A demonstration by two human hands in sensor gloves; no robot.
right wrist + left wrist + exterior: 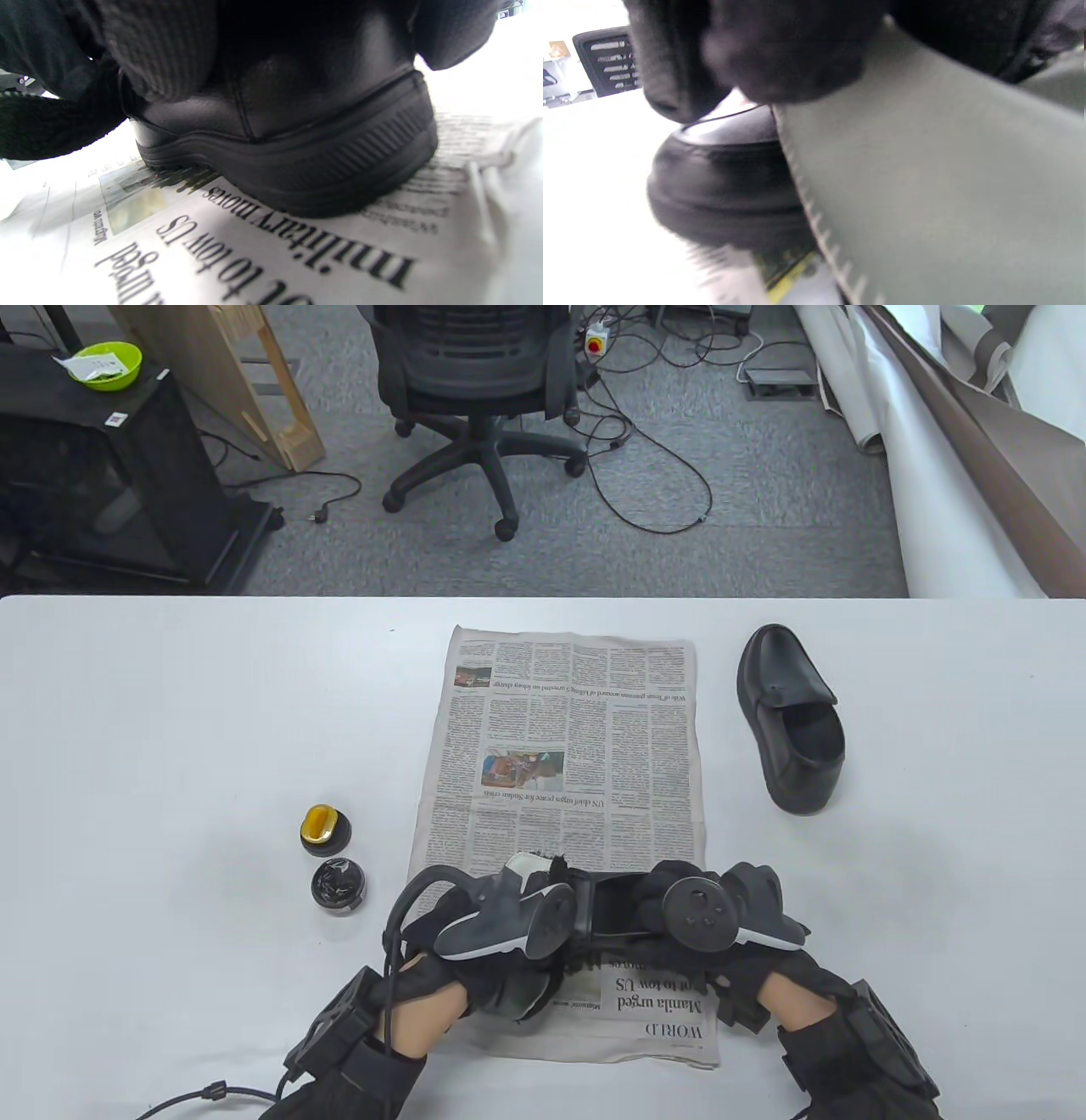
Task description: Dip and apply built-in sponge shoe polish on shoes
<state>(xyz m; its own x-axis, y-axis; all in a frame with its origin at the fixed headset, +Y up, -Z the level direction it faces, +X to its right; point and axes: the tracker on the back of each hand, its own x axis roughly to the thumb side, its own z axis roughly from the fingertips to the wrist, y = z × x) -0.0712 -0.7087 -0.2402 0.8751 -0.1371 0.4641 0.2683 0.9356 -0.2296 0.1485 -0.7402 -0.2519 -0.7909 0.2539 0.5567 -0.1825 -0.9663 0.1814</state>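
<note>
Two gloved hands meet at the bottom centre of the table view, both on a black shoe (288,140) that sits on the near end of a spread newspaper (564,729). From the right wrist view the shoe's ribbed sole rests flat on the printed page, and the right hand (721,933) grips its heel with fingers (161,46) wrapped over the top edge. The left hand (475,933) holds the other end of the shoe — its fingers lie against the upper in the left wrist view, though blur hides how tightly they close; a grey-green cloth-like surface (925,178) with a stitched edge fills the right of that frame. Left of the hands, on the bare white table (170,729), stands a small round polish tin (338,886), open and full of glossy black polish. Just beyond it, nearly touching, sits its lid (324,828) — black, with a yellow-gold sponge set in it. Farther up, at centre right, a second black shoe (793,717) lies beside the newspaper, its opening facing up.
</note>
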